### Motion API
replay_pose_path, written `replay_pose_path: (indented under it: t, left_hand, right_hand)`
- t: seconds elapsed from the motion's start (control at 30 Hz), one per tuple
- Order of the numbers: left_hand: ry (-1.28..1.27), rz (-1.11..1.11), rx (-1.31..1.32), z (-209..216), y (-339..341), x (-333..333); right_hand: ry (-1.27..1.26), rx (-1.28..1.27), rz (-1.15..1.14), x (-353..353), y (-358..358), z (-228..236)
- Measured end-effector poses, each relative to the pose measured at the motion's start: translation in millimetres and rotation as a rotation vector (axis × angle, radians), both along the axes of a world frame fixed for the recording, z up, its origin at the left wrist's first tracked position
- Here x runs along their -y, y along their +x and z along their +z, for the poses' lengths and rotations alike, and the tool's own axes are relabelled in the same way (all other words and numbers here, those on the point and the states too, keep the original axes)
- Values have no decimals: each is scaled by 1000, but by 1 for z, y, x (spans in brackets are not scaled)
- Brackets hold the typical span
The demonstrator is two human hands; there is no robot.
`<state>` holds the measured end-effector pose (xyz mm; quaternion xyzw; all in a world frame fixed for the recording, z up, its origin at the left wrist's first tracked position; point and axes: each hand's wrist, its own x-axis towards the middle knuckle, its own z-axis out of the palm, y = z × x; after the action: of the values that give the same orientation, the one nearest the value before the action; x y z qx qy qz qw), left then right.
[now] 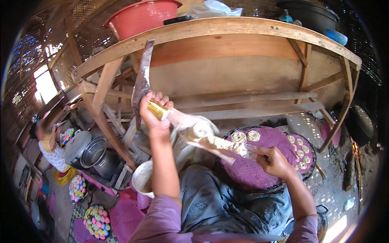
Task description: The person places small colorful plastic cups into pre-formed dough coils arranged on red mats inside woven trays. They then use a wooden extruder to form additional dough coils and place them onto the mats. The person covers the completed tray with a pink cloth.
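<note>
Raised in front of me, my left hand [154, 111] is wrapped round a short gold-coloured tube [157, 109]. Against that hand stands a long, curved, dark wooden piece [141, 81], whose upper end is dusted white. From the tube, a clear, dough-smeared strip [190, 128] slants down to the right, with pale dough [221, 143] along it. My right hand [273, 162] is closed on the strip's lower end, over a round purple-covered tray [259, 174]. On the tray lie coiled pale dough rounds [238, 137], several of them smaller at its right.
A wooden table [227, 26] stands ahead, bearing a red basin [142, 18] and a dark tub [310, 16]. Left are a white bucket [142, 178], a metal pot [95, 156] and a seated person [50, 152]. Flames [355, 152] burn at the right beside a log.
</note>
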<state>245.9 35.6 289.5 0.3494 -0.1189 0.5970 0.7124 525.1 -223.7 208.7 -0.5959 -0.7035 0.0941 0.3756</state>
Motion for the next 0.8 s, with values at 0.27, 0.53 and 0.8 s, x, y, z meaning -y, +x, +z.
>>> replay_pose_path:
  t: [0.27,0.53,0.8]
  left_hand:
    - [42,507,160,7,26,51]
    - [4,698,-66,-3,70,78]
    - [-87,550,21,1,40,23]
  right_hand:
    - [10,-303,2,-14,-8,-23]
    - [-47,-409,-53,9,-10,-21]
    - [-63,-512,-741,245,62,-7]
